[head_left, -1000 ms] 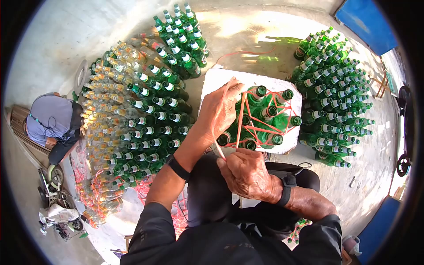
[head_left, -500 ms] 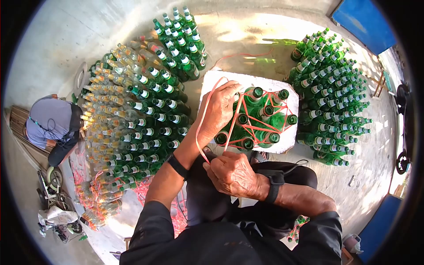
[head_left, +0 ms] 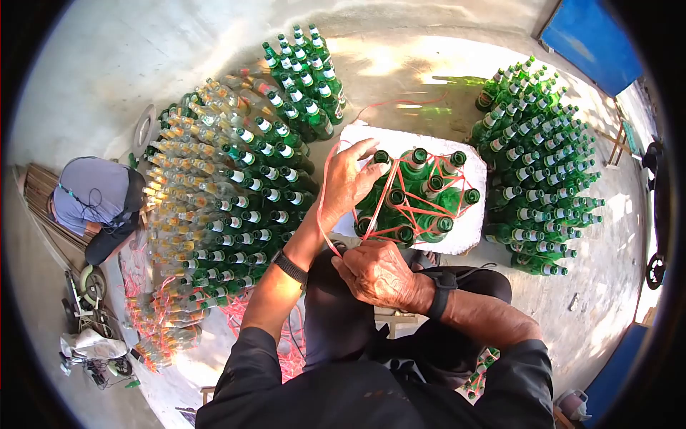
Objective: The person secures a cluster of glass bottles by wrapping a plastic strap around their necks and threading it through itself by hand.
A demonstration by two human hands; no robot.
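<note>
Green glass bottles (head_left: 449, 196) stand upright in a tight cluster on a white block, with pink plastic twine (head_left: 418, 207) criss-crossing between their necks. My left hand (head_left: 349, 179) is at the cluster's upper left, thumb and fingers apart beside a bottle neck (head_left: 381, 159); I cannot tell if it touches the glass. Below the near-left bottles, my right hand (head_left: 382, 275) is closed on the twine. From it one strand runs up to the bottles, and another loops past my left wrist.
The white block (head_left: 471, 239) stands before my knees. Many green and clear bottles (head_left: 250, 179) stand on the left, more green bottles (head_left: 532, 171) on the right. A person (head_left: 100, 196) sits at far left near a bicycle (head_left: 93, 286). Loose pink twine (head_left: 289, 357) lies on the floor.
My left fingers have spread apart from their closed pose at the upper-left bottle. My right hand keeps hold of the twine near the same spot. The whole view has shifted slightly.
</note>
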